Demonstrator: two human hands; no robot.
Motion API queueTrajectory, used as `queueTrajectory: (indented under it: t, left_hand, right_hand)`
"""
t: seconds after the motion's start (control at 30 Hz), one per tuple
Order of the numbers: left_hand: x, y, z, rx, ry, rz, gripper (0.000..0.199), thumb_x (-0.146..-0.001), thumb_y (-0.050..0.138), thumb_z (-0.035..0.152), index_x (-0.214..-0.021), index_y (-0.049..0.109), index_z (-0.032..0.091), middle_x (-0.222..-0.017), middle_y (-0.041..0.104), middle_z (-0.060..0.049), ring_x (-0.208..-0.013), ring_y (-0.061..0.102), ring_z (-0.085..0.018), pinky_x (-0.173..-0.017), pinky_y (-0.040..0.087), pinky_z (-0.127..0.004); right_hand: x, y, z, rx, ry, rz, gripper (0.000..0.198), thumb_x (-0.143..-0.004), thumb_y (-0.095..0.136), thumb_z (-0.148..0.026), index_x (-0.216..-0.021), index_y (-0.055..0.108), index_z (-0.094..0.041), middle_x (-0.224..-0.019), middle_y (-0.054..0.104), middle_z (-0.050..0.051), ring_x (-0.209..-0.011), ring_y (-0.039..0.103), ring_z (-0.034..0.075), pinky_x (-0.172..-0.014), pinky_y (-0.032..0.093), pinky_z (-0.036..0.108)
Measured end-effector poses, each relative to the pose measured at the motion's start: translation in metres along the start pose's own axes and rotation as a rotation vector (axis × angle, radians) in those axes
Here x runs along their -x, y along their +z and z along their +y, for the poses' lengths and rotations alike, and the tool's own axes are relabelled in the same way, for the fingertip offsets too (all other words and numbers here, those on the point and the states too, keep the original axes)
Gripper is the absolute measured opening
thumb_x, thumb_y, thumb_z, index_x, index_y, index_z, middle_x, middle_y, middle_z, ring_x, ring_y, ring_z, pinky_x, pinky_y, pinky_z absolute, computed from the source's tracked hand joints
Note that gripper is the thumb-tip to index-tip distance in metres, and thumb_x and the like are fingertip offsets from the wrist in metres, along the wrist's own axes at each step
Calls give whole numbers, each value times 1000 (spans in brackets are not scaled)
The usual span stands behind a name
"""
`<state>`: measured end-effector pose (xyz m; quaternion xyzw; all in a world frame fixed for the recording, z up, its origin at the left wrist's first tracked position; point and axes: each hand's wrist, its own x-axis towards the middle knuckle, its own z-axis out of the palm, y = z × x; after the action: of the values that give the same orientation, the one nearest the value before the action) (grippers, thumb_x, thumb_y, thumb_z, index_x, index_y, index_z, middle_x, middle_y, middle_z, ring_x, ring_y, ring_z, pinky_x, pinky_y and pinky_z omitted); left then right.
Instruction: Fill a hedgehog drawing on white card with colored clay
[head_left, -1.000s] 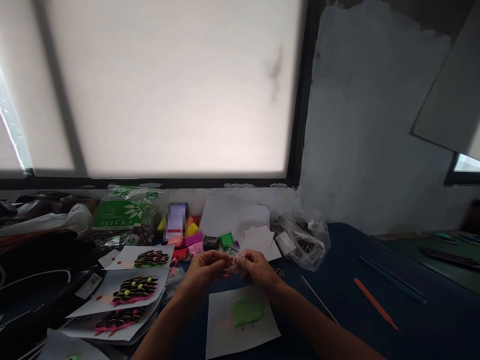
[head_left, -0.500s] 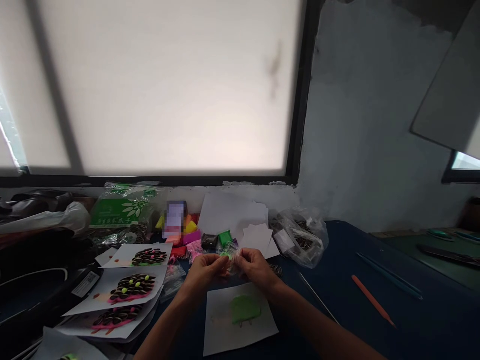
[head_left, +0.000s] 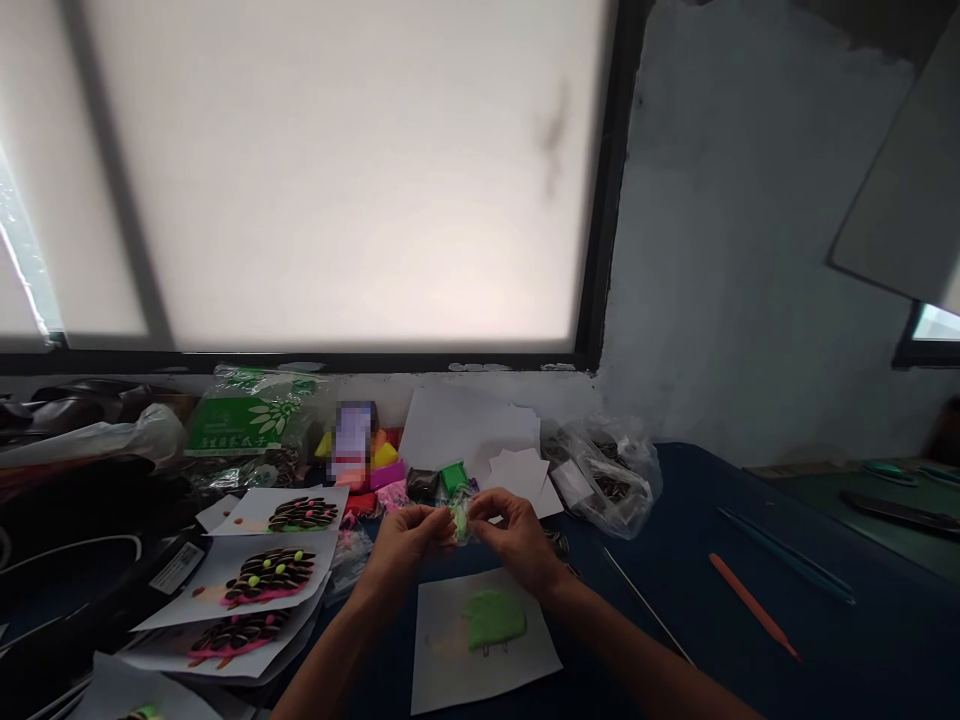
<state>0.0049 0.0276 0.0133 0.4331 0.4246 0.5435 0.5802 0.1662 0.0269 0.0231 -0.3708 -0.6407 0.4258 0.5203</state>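
Observation:
My left hand (head_left: 412, 540) pinches a small clear plastic bag (head_left: 462, 508) with light green clay in it. On the bag's other side, my right hand (head_left: 517, 538) grips it between bent thumb and forefinger; the fingertips are partly hidden. Below the hands lies a white paper card (head_left: 442, 680) bearing a flat light green clay shape (head_left: 495, 618), a pale orange patch at its left and small drawn legs underneath. Just beyond the bag are a green clay packet (head_left: 453, 477) and a black clay packet (head_left: 423, 485).
Cards with seed-and-clay hedgehog shapes (head_left: 270, 578) are stacked at left. White paper sheets (head_left: 465, 430) and a plastic bag of seeds (head_left: 611, 480) stand behind. To the right lie a thin rod (head_left: 649, 605), an orange tool (head_left: 754, 606) and a blue tool (head_left: 787, 555).
The right hand's fingers have shifted on the plastic bag and bent more. More of the light green clay shows between the hands. The card stays beneath them.

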Motion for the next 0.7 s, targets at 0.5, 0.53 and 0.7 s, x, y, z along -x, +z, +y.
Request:
queueTrajectory:
  t: [0.5,0.53,0.7]
  left_hand:
    - [-4,-7,-11,-23,-6,-88,56,-47,91,47,-86,75,11,-76,75,-8,-69,71,-21,-69,58,-32]
    - [-5,-6,-12,-32,1,-65,56,-46,91,48,-85,75,12,-74,74,-7,-67,70,-21,-68,58,-32]
    - [-12,-6,-18,-3,35,-5,56,-41,90,52,-77,72,13,-66,72,-5,-60,68,-19,-61,57,-31]
  right_hand:
    - [-1,-4,8,-28,18,-56,23,-74,69,-38,-68,67,-16,-65,62,0,-65,57,15,-66,46,27]
    - [-2,-5,8,-20,22,-62,24,-75,69,-39,-66,66,-16,-63,60,0,-63,56,15,-63,45,26]
    - [-1,-5,2,0,25,-118,22,-75,69,-38,-70,71,-17,-69,66,1,-70,61,17,-69,48,28]
